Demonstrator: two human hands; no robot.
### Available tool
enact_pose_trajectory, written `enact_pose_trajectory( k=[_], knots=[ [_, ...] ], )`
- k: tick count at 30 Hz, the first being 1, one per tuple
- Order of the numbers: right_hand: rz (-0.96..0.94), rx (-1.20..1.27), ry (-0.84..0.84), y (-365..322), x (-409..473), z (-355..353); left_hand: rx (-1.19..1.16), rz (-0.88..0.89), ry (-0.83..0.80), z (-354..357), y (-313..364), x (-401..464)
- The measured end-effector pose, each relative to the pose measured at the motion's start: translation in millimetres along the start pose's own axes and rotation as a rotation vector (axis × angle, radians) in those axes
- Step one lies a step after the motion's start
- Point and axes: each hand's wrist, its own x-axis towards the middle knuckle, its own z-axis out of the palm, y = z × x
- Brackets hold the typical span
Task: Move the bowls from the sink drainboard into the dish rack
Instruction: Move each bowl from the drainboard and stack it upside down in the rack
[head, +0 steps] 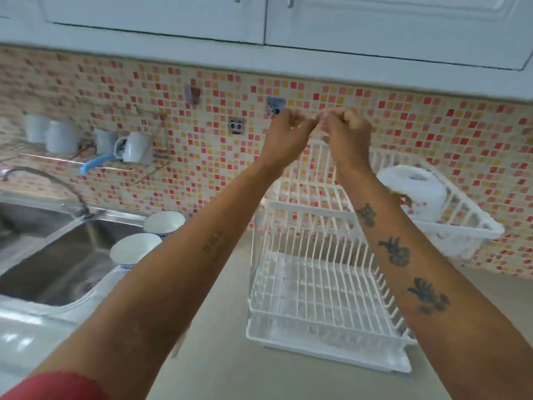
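Two white bowls with blue patterns stand on the steel drainboard beside the sink: a far bowl (164, 223) and a near bowl (135, 250), partly hidden by my left forearm. The white wire dish rack (317, 287) stands on the counter to their right, its lower tier bare. My left hand (287, 134) and my right hand (347, 131) are raised together in front of the tiled wall, above the rack's top edge. Their fingers are curled and touch each other. Whether they pinch something small is blurred.
The steel sink (54, 255) and its tap (43, 183) lie at the left. White mugs (134, 147) hang on a wall rail. A tilted white basket (450, 215) at the right holds a paper roll (415, 192). Cupboards hang overhead.
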Motion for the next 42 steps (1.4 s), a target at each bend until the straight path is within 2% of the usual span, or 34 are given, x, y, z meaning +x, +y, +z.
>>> enact_pose_trajectory(
  k=[5,11,18,25,30,35,40,42],
  knots=[
    [0.035,0.206,-0.242,-13.6,-32.8,118.1,0.078,-0.13,0.241,-129.1,-32.6,-8.8],
    [0.208,0.302,-0.547,0.2,-89.0,245.8,0.059,-0.379,0.347,-268.7,-89.4,-45.6],
    [0.499,0.247,-0.7,68.4,-135.1,344.5,-0.09,-0.617,0.526,-368.5,-150.4,-66.3],
    [0.654,-0.112,-0.677,167.9,-139.2,394.6,-0.135,-0.825,0.547,-411.4,-242.5,-82.7],
    [0.962,-0.197,-0.853,231.3,-143.9,411.2,-0.193,-0.976,0.584,-421.4,-309.4,-90.3],
    [1.139,-0.187,-0.737,311.6,-153.3,427.2,-0.206,-1.051,0.589,-417.4,-365.0,-83.9],
    [1.143,-0.256,-0.669,416.0,-146.5,450.2,-0.196,-1.035,0.6,-406.2,-396.3,-70.1],
    [1.137,-0.233,-0.608,405.6,-151.2,453.8,-0.237,-1.037,0.591,-400.2,-405.5,-66.3]
  ],
)
